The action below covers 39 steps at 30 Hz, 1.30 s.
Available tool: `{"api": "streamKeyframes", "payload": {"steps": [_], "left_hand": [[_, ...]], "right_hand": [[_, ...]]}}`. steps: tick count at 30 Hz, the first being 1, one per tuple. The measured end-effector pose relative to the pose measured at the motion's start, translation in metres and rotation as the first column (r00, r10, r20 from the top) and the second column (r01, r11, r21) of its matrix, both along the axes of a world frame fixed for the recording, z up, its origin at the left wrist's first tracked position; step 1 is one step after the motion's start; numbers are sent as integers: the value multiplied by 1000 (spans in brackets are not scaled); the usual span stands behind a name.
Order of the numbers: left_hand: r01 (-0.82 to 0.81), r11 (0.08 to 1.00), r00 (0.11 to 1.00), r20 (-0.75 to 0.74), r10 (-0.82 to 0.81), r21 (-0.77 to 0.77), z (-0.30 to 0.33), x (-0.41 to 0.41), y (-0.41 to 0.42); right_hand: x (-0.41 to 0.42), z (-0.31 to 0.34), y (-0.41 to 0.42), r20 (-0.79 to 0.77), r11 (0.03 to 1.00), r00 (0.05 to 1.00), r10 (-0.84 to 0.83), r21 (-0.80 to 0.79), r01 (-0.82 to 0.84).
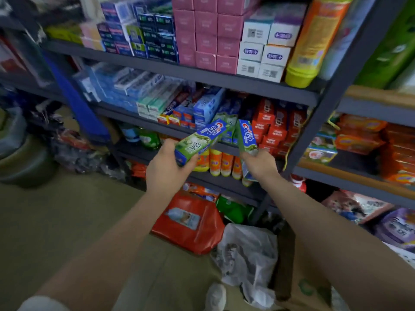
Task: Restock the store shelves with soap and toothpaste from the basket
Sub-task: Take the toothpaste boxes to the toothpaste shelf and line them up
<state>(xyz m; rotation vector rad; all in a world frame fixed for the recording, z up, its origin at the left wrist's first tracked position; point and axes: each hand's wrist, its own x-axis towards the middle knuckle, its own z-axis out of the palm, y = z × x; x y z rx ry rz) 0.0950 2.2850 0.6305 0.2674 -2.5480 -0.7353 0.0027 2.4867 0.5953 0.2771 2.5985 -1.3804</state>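
My left hand [165,169] grips the near end of a green and blue Crest toothpaste box [203,139], which tilts up to the right toward the shelf. My right hand [260,163] grips a second green and blue Crest toothpaste box [247,136], held nearly upright. Both boxes hang in front of the toothpaste shelf [161,126], where blue, green and red toothpaste boxes [275,126] are stacked. No basket shows in view.
Pink and white cartons [205,34] fill the upper shelf beside an orange and yellow bottle [312,41]. Orange bottles [221,163] stand on the lower shelf. A red bag [190,225] and a crumpled clear plastic bag [249,254] lie on the floor below my arms.
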Motion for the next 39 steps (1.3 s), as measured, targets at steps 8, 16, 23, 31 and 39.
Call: {"api": "streamKeyframes", "payload": {"steps": [8, 16, 23, 31, 39], "left_hand": [[47, 996, 999, 19, -49, 82, -21, -111, -12], [80, 989, 985, 142, -98, 127, -72, -171, -9], [225, 948, 908, 304, -288, 227, -94, -204, -12], [345, 918, 817, 418, -397, 197, -102, -211, -35], [350, 936, 868, 391, -306, -44, -100, -227, -24]], "right_hand": [[-92, -24, -39, 49, 994, 993, -109, -1, 110], [-105, -41, -55, 282, 947, 908, -309, -2, 322], [-117, -49, -75, 194, 853, 836, -514, 6, 523], [-72, -58, -72, 7, 909, 916, -402, 124, 398], [-102, -53, -77, 22, 853, 874, -486, 232, 468]]}}
